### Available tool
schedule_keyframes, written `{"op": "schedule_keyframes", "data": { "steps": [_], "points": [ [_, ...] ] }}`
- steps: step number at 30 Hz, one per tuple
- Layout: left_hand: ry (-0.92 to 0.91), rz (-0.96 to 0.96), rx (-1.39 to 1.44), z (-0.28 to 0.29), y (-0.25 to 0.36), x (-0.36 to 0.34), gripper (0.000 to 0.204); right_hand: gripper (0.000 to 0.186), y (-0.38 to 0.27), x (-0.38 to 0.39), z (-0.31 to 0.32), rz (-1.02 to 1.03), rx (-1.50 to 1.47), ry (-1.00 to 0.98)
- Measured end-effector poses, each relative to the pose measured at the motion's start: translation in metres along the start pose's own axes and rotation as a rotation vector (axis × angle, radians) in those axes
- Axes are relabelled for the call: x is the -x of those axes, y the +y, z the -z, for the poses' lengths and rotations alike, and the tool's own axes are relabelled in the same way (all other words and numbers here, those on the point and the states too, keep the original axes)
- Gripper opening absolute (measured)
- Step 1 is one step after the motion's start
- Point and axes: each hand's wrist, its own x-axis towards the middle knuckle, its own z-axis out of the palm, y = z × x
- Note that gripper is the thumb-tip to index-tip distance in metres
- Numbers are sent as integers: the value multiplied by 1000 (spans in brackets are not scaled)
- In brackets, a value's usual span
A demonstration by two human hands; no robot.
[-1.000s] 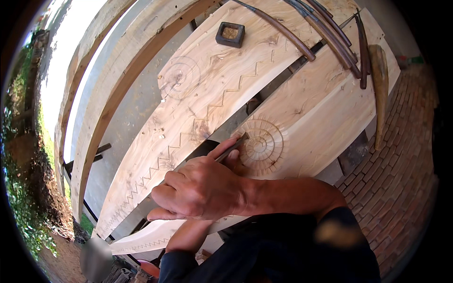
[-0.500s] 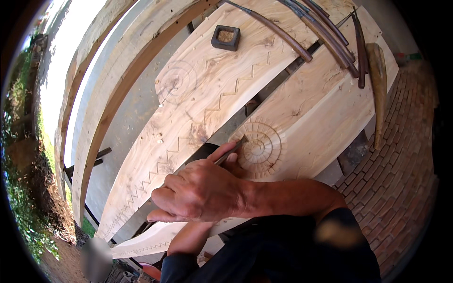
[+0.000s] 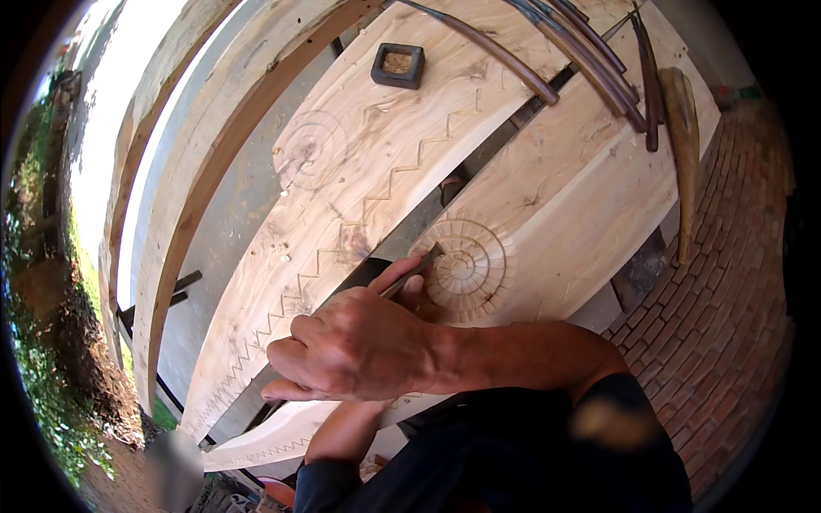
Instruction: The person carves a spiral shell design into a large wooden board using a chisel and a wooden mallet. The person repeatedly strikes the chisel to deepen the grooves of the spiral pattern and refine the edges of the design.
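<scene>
Pale timber under inspection: two broad boards lie side by side, parted by a dark gap. On the right-hand board (image 3: 556,222) sits a round carving (image 3: 464,270) of concentric rings cut into short segments. The chisel (image 3: 431,256) stands tilted at the carving's upper left edge, its tip at the outer rings.

Grip, right: the right hand (image 3: 355,342) appears closed around the tool's handle, which the fist hides. Grip, left: the left hand (image 3: 417,297) is mostly covered by the right; its finger and thumb flank the blade near the tip, apparently pinching it.

Change noted over the last second: slight. Boards, hands and tool have all slid a little leftward in view, consistent with a head movement. Against the carving, the tip keeps practically the same place, and I see no clear new cut. In my judgement, work remains confined to that one edge.

Also recorded: a square dark box (image 3: 398,79) on the left-hand board (image 3: 385,128), and a wooden club (image 3: 682,128) at far right.
</scene>
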Motion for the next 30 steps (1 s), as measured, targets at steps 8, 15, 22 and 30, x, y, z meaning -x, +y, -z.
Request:
{"op": "schedule_keyframes", "data": {
  "steps": [8,15,22,30],
  "points": [
    [138,131,177,-4,-3,2,32,46,0,0,-4,3,-9,3],
    [185,71,112,-10,-5,0,36,45,1,0,-3,-10,-21,19],
    [211,8,-38,-11,-13,-4,36,43,2,1,-2,-18,-63,42],
    [253,29,3,-17,-4,-2,34,41,4,1,-2,-1,-76,36]
  ]
}}
